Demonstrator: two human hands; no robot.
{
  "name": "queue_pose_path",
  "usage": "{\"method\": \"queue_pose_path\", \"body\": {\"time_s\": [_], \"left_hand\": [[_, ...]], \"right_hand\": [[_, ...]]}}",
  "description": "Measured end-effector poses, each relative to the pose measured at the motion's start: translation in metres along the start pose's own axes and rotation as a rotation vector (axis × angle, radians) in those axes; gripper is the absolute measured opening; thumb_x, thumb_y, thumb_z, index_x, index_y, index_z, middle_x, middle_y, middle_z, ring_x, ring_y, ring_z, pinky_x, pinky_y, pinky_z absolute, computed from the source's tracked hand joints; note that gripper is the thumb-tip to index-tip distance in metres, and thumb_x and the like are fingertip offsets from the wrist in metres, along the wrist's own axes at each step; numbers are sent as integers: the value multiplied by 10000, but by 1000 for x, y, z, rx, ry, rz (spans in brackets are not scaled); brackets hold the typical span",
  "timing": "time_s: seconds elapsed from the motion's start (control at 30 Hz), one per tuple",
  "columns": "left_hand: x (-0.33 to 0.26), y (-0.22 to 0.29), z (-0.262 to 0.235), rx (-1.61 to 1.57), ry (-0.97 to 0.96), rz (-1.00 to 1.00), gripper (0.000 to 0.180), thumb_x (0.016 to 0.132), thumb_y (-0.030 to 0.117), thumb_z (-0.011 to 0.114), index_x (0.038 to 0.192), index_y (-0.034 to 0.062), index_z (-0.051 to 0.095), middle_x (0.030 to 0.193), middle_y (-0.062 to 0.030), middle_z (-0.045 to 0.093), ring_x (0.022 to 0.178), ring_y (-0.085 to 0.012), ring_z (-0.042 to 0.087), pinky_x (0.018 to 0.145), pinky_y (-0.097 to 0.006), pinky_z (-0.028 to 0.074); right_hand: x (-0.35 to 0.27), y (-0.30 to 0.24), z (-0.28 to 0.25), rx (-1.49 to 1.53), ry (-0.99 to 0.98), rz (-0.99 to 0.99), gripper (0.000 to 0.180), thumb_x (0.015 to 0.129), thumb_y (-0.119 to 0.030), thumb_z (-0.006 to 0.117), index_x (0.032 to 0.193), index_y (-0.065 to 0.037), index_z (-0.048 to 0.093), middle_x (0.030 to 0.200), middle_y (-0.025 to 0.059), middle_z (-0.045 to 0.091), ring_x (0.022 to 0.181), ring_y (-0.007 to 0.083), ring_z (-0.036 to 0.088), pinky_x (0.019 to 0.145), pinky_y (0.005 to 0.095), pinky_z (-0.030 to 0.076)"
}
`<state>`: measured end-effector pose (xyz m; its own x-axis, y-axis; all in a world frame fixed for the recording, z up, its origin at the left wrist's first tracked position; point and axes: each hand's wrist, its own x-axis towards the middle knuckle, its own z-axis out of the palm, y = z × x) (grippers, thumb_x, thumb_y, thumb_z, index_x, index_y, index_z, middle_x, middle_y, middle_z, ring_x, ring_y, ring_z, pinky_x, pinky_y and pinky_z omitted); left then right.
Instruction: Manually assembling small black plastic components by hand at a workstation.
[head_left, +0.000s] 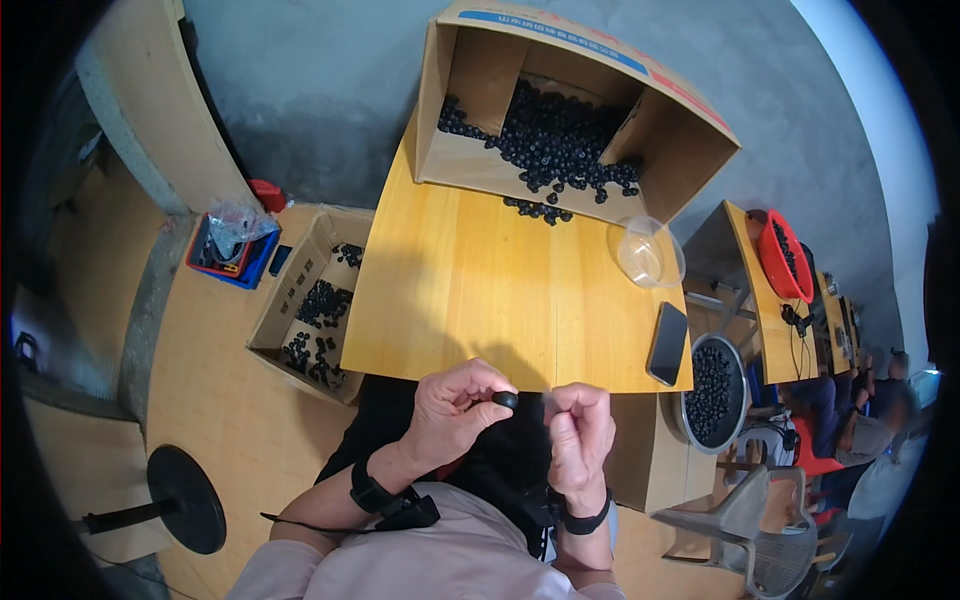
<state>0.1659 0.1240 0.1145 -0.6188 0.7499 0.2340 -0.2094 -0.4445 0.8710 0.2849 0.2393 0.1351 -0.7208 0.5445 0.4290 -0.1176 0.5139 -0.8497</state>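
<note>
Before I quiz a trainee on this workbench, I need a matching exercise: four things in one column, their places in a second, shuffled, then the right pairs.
Things:
1. phone
2. clear plastic bowl
3. metal bowl of black pieces
4. small black piece

Places:
A. pinched in the left hand, close to the right hand
B. below the table's right edge
C. flat at the table's right front corner
D. on the table beside the big tipped cardboard box

Pairs: 1-C, 2-D, 3-B, 4-A
</note>
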Motion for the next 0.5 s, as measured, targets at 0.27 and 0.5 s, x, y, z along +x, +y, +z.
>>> {"method": "queue_pose_path", "body": {"time_s": [0.27,0.5], "left_hand": [[-1,0,2,-72,-47,-34,119,807,28,632,898,-8,565,837,-44,564,735,-66,520,660,-192,419],[-3,-1,3,-23,-48,0,117,827,65,622,897,-7,563,843,-47,563,732,-66,510,661,-191,411]], "right_hand": [[1,-11,8,-76,-71,-182,118,740,-26,618,819,5,536,686,129,581,532,235,552,505,291,437],[3,-14,6,-77,-97,-206,111,729,-8,626,797,11,541,683,148,591,544,252,571,514,295,450]]}}
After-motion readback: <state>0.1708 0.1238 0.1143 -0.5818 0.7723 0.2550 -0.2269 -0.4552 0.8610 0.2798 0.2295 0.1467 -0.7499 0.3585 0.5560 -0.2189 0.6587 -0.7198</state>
